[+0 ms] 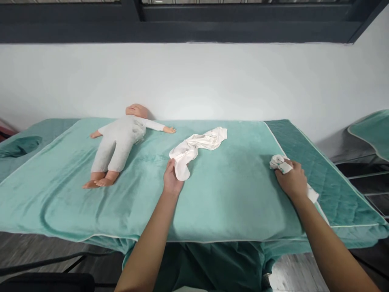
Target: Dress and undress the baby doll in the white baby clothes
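Pinching the near-left edge of a white garment [199,146], the left grip [174,177] is at the green-covered bed [231,198]; the garment stretches forward and right from it. Well to its right, the right grip [292,179] is closed over a bunched white cloth [277,162] that sticks out on both sides. Forward-left of the left grip, a doll [117,138] lies face up.

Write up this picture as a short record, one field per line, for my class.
Surface: green velvety cover, partly wrinkled
Doll: baby doll on its back, left side, arms spread, feet bare
Left hand: hand at the near end of a crumpled white cloth; grip partly hidden
Right hand: hand closed on a bunched white cloth
Behind: white wall, dark frame above
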Demonstrator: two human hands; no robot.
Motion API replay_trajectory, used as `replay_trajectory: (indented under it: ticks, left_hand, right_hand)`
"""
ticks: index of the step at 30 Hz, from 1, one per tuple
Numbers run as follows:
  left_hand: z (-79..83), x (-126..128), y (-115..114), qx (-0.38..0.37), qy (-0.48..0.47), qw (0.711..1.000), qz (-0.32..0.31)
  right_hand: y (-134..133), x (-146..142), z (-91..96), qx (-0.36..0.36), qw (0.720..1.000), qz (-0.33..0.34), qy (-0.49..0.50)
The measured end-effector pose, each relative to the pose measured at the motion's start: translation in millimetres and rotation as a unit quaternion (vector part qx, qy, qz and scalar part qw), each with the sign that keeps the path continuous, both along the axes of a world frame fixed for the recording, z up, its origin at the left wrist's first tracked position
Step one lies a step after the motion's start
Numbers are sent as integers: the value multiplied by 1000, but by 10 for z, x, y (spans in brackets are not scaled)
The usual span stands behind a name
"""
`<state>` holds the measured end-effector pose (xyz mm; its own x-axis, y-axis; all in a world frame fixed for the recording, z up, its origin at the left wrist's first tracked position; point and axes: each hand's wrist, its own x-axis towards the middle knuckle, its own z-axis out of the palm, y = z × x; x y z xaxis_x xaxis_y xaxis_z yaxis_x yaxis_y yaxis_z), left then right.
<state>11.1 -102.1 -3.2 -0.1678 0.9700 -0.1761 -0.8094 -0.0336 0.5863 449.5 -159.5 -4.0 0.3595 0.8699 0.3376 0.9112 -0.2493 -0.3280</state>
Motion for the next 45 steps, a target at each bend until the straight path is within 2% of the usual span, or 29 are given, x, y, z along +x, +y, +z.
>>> replay_trajectory:
  ticks: [2, 4, 7, 10, 13, 15, 17, 18, 21, 22, 23, 24, 27, 32, 35, 37, 39, 42, 43, 45]
  left_hand:
    - [8, -9, -3, -8, -11, 1000, 0]
    - [23, -24, -10, -17, -24, 1000, -4]
    - [58, -43, -50, -32, -36, 999, -17]
    - [98, -19, -164, -43, -30, 998, -34]
    - [126, 76, -355, -68, -33, 996, -55]
    - [135, 166, -498, -93, -41, 993, -67]
    - [138, 252, -629, -110, -42, 989, -90]
    - [139, 286, -686, -116, -40, 987, -105]
    - [148, 329, -823, -120, -26, 980, -158]
    - [153, 321, -856, -114, -17, 977, -177]
    - [158, 299, -882, -103, -3, 975, -195]
    - [163, 265, -901, -87, 18, 973, -212]
    - [162, 95, -917, -36, 110, 963, -244]
    - [98, -218, -810, -10, 223, 940, -256]
    - [133, -226, -648, 4, 299, 933, -200]
    - [272, -130, -510, 38, 360, 924, -121]
    - [516, 16, -369, 96, 388, 914, -71]
    - [963, 248, -172, 202, 340, 916, -65]
    - [1094, 311, -112, 238, 340, 907, -73]
    - [1291, 399, -5, 304, 416, 850, -107]
  right_hand:
    - [-24, -47, -20, -23, 999, -24, 0]
    - [-46, -82, 6, -14, 1000, -26, 2]
    - [-140, -227, 70, 53, 998, -5, -42]
    - [-301, -646, 53, 127, 988, 60, -67]
    - [-376, -1279, -60, 148, 974, 156, 68]
    - [-315, -1679, -118, 123, 955, 180, 203]
    - [-181, -1984, -107, 99, 917, 159, 352]
    - [-104, -2096, -74, 79, 886, 148, 433]
    - [91, -2301, 77, 6, 755, 145, 640]
    - [133, -2336, 123, -20, 715, 154, 681]
    - [162, -2359, 158, -42, 688, 161, 706]
    - [181, -2368, 180, -57, 673, 164, 719]
    - [192, -2322, 181, -50, 677, 146, 719]
    - [157, -2068, 205, -15, 715, 137, 685]
    - [189, -1903, 382, -8, 742, 183, 645]
    - [237, -1833, 593, -16, 759, 244, 603]
    - [285, -1817, 866, -49, 772, 323, 545]
    - [321, -1881, 1315, -115, 771, 430, 455]
    - [319, -1910, 1457, -131, 767, 456, 432]
    - [298, -1949, 1710, -163, 760, 493, 391]
